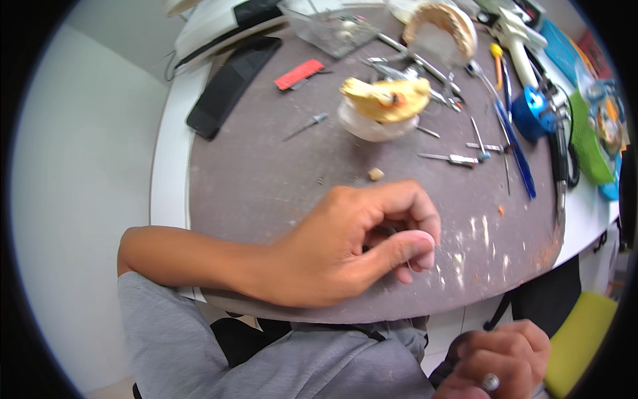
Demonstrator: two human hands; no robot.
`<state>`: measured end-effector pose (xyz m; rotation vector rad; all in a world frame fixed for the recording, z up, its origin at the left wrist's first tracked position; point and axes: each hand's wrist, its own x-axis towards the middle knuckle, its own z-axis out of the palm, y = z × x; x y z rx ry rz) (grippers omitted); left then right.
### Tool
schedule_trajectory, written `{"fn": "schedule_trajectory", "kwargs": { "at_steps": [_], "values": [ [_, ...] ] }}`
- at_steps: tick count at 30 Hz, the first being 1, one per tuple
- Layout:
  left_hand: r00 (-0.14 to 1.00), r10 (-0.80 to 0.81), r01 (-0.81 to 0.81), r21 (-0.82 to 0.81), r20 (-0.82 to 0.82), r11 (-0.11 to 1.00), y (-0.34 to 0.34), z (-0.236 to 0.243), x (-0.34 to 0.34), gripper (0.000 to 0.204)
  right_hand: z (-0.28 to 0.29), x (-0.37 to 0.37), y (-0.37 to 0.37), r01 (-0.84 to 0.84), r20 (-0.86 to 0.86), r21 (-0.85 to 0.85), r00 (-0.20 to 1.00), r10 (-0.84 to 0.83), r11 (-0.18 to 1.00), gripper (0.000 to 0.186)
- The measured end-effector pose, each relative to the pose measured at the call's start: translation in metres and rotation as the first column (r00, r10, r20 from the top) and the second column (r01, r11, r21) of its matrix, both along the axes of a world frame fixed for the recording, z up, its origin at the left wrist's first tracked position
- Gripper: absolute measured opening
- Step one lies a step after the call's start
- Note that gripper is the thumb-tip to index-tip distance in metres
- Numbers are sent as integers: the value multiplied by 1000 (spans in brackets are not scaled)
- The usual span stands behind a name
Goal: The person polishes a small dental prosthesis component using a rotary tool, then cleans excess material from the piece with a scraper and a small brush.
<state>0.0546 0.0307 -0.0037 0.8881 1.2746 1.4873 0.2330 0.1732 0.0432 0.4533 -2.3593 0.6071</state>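
Observation:
My left hand (pixel 362 243) rests over the near middle of the grey-brown work mat, fingers curled in and thumb pressed toward the fingertips. What it holds, if anything, is hidden. Just beyond it lies a small cream tooth-like piece (pixel 376 174). Farther back stands a yellow dental cast (pixel 392 101) on a white plaster base (pixel 372 128). Below the mat's front edge, at lower right, my right hand (pixel 502 359) is closed in a fist. A small round metal piece (pixel 490 382) shows at its fingers; I cannot tell what it belongs to.
A black phone (pixel 234 86), a red strip (pixel 299 74) and a thin pointed tool (pixel 307 126) lie at left. Behind the cast are a clear plastic box (pixel 332 30) and a horseshoe-shaped dental cast (pixel 442 30). Burs, a blue-handled tool (pixel 518 156) and a blue cylinder (pixel 533 113) fill the right.

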Motion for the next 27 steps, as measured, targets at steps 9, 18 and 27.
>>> {"fn": "schedule_trajectory", "kwargs": {
  "at_steps": [9,18,27],
  "values": [
    [997,23,-24,11,78,1000,-7,-3,-3,9,4,-28,-10,-47,-52,-50,998,44,998,26],
    [995,43,-49,62,90,997,-3,-6,-2,11,-48,-30,-3,40,23,-650,999,-33,759,24],
    [999,39,-41,58,32,997,-1,-6,-3,14,-70,-43,-3,61,-80,-758,979,-186,650,23]
  ]
}}
